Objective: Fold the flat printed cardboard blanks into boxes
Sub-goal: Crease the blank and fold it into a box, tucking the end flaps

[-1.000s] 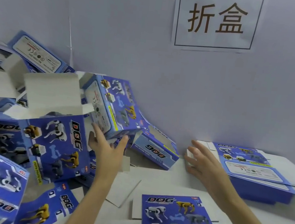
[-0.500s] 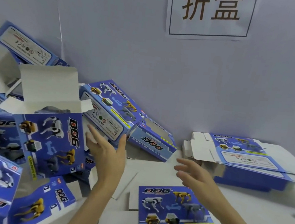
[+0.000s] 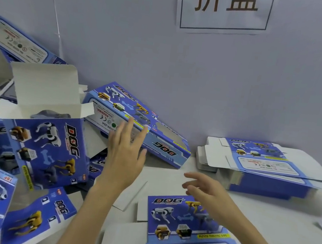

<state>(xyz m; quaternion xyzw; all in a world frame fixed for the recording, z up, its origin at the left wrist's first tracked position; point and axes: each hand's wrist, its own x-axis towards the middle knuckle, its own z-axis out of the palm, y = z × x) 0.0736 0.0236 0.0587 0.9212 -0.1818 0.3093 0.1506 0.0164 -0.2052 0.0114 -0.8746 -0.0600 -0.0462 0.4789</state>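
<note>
Head view: two bare hands are hovering, both spread open and gripping nothing. The left hand (image 3: 125,156) is reaching beside one folded blue printed cardboard box (image 3: 136,123) tipped against the wall; the right hand (image 3: 204,189) is hanging over one flat blue-and-white printed cardboard blank (image 3: 183,230) at the near edge. One stack of flat blanks (image 3: 261,167) is lying right, white tabletop (image 3: 285,216) lying bare between.

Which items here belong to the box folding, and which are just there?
Job:
flat blank nearest the person
stack of blanks
folded boxes piled left
left hand, open
right hand, open

Not job:
wall sign
wall
table
</note>
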